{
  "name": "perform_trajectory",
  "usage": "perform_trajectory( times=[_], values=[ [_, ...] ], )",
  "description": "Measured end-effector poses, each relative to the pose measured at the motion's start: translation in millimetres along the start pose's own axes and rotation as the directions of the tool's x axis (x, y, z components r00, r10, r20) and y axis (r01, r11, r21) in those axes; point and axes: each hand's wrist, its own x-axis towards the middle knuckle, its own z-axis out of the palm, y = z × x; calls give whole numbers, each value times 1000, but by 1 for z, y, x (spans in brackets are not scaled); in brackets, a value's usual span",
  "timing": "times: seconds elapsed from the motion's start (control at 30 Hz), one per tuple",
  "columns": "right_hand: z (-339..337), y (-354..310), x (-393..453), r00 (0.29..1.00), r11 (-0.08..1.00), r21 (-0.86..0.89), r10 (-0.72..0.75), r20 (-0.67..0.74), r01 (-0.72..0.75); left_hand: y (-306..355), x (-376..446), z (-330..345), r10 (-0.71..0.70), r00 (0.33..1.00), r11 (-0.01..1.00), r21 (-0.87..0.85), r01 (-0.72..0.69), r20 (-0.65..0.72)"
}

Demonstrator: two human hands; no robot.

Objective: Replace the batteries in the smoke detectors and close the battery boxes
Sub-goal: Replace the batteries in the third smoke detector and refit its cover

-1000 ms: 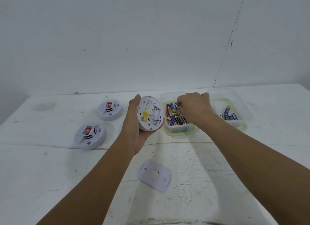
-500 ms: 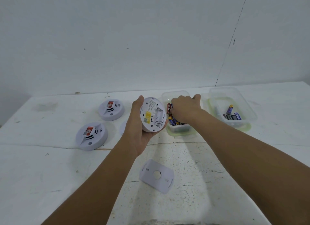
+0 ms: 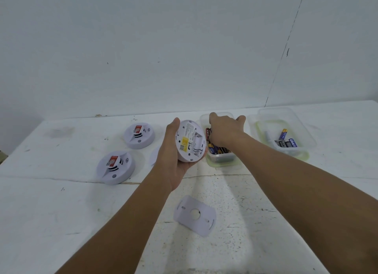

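The left hand (image 3: 173, 151) gripped a smoke detector (image 3: 190, 140) by its rim, lifted off the white table (image 3: 61, 222) with its open back and yellow label turned toward the camera, while the right hand (image 3: 224, 130) reached down into the near battery box (image 3: 219, 158) of batteries (image 3: 216, 149) — whether its hidden fingertips pinched one could not be told. Two more detectors (image 3: 139, 135) (image 3: 115, 167) lay face up to the left, a detached back plate (image 3: 194, 214) lay nearer the camera, and a second clear box (image 3: 286, 130) with a few batteries stood to the right.
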Motion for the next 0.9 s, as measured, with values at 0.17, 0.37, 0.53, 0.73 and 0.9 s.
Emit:
perform_trajectory(
  times=[0.17, 0.37, 0.53, 0.73, 0.9],
  values=[
    [6, 1, -2, 991, 995, 100, 39, -127, -26, 1, -1, -2, -1, 1000, 1000, -18, 1, -3],
    [-12, -3, -27, 929, 900, 419, 49, -366, 118, 0, -7, -5, -4, 1000, 1000, 1, 4, 2],
    [-32, -21, -79, 886, 698, 646, 34, -462, 309, -3, -17, -9, 22, 999, 1000, 0, -22, 38],
    [-24, -32, -131, 934, 429, 845, 9, -357, 319, -14, -33, -22, 45, 996, 999, 5, -46, 83],
    [2, -23, -169, 923, 331, 873, 14, -385, 359, -32, -60, -29, -32, 993, 998, -41, 36, 111]
  ],
)
